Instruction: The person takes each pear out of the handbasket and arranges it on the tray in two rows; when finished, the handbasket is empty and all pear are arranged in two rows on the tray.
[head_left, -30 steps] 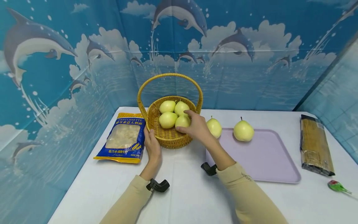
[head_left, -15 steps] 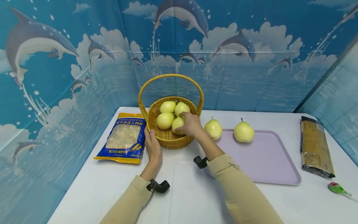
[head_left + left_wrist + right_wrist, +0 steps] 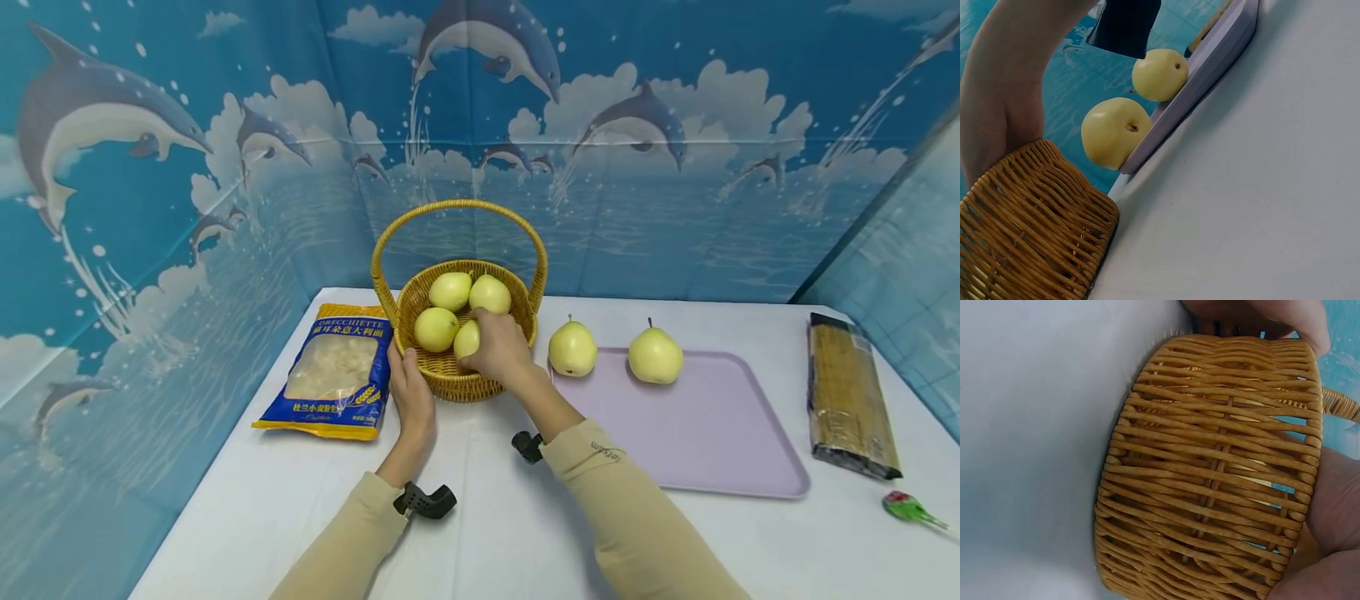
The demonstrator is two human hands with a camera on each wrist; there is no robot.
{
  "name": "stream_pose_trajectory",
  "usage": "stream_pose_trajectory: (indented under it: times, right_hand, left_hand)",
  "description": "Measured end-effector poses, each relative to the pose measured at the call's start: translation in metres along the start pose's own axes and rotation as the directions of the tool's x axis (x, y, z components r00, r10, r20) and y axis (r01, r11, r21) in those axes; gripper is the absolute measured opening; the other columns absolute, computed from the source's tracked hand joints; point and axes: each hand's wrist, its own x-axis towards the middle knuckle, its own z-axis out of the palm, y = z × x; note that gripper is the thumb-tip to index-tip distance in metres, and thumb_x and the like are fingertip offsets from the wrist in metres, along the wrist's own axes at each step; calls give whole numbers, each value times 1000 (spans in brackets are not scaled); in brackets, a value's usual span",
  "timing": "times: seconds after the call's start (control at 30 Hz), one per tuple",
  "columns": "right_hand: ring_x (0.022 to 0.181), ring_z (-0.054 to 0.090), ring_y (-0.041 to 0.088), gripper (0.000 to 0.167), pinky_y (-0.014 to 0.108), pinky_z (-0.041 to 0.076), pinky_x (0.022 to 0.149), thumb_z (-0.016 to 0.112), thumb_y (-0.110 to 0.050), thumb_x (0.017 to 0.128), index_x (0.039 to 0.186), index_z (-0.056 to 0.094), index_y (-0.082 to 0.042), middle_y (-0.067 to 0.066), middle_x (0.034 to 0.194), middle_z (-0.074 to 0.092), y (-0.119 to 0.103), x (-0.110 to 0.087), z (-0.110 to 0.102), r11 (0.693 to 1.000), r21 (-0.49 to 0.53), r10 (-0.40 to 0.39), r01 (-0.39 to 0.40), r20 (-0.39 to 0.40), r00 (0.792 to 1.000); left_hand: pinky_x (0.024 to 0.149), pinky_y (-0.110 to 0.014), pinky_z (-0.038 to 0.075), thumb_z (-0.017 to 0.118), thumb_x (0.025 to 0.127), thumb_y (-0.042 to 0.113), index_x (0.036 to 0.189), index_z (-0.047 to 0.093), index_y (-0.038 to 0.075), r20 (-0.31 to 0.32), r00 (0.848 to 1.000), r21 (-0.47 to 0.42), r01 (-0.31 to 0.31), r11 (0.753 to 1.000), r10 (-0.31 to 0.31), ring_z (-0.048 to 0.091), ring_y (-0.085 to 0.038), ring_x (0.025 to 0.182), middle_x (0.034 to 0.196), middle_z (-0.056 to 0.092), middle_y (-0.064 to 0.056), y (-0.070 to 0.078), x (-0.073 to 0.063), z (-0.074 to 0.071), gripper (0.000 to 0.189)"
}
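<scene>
left hand (image 3: 412, 396) extended forward | right hand (image 3: 501, 348), fingers (image 3: 485, 318) curled | forearms (image 3: 637, 508) angled inward

Small indoor tabletop booth: dolphin-print curtains (image 3: 472, 117) around a white table (image 3: 487, 500).

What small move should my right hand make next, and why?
Probably loosen your right hand from its pear: that pear is already inside the basket beside three other pears, and your left hand rests against the basket's side.

6 round yellow-green pears (image 3: 656, 357), 1 golden wicker basket (image 3: 454, 388), 1 rectangular lilac tray (image 3: 712, 429), 2 oblong plastic packets (image 3: 330, 371) (blue, brown).
</scene>
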Motion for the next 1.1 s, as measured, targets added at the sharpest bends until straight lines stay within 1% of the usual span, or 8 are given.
stream_pose_trajectory:
  times: [0.23, 0.43, 0.53, 0.77, 0.93, 0.97, 1.07, 1.1]
  right_hand:
    - [118, 67, 40, 81, 51, 58, 100, 96, -29, 75, 144, 60, -9, 18, 128, 71, 1, -3, -1, 1000, -1, -24, 24, -32, 999]
    - [121, 65, 41, 80, 52, 58, 98, 93, -30, 77, 147, 58, -9, 16, 134, 69, 4, -12, -14, 998, 58, -36, 40, -57, 998]
    - [121, 65, 40, 79, 52, 58, 98, 91, -29, 77, 148, 58, -11, 14, 136, 68, 8, -18, -21, 994, 95, -39, 46, -75, 996]
    - [116, 65, 41, 80, 53, 58, 93, 91, -30, 75, 147, 59, -18, 12, 134, 70, 10, -37, -34, 980, 178, -68, 92, -137, 988]
    - [112, 65, 39, 82, 55, 58, 89, 92, -31, 74, 148, 58, -24, 9, 132, 71, 9, -52, -48, 967, 220, -84, 125, -183, 979]
    - [111, 65, 38, 82, 55, 58, 89, 92, -31, 74, 148, 58, -25, 9, 132, 71, 9, -55, -51, 966, 224, -87, 129, -187, 978]
    - [111, 67, 34, 82, 57, 53, 97, 92, -30, 75, 149, 57, -25, 7, 135, 69, 14, -64, -60, 962, 232, -102, 145, -188, 977]
    - [110, 67, 33, 82, 57, 53, 98, 91, -30, 76, 150, 56, -25, 7, 136, 69, 16, -67, -63, 960, 234, -108, 152, -188, 976]
  left_hand:
    - [131, -36, 26, 32, 112, 34, 168, 28, 25, 0, 1000, 15, -22, 1000, 22, 31, -15, 157, 171, 33, 3, 0, -1, 0, 57]
    - [132, -38, 24, 34, 112, 34, 167, 30, 24, -15, 1000, 14, -12, 1000, 13, 30, -17, 158, 171, 34, 1, 0, -1, 1, 57]
    - [132, -39, 25, 35, 112, 34, 166, 33, 23, -24, 1000, 13, -16, 1000, 17, 32, -18, 157, 170, 36, -1, 0, -1, 1, 55]
    - [131, -39, 25, 36, 111, 34, 165, 35, 24, -38, 999, 15, -8, 1000, 9, 34, -19, 156, 169, 39, -1, 1, -2, -1, 55]
    - [131, -38, 26, 36, 111, 31, 165, 37, 23, -48, 998, 20, -30, 999, 31, 35, -19, 155, 168, 41, -2, 0, -1, -1, 54]
    - [131, -38, 26, 36, 111, 31, 165, 36, 22, -46, 998, 21, -33, 999, 34, 35, -19, 156, 168, 41, -2, 0, -1, -1, 54]
    - [131, -37, 26, 35, 111, 32, 165, 35, 23, -37, 999, 20, -29, 999, 30, 33, -18, 156, 169, 39, -1, 0, -1, 0, 55]
    - [131, -37, 26, 35, 111, 32, 166, 34, 23, -32, 999, 20, -26, 999, 26, 33, -17, 157, 169, 38, -1, 0, -1, 0, 55]
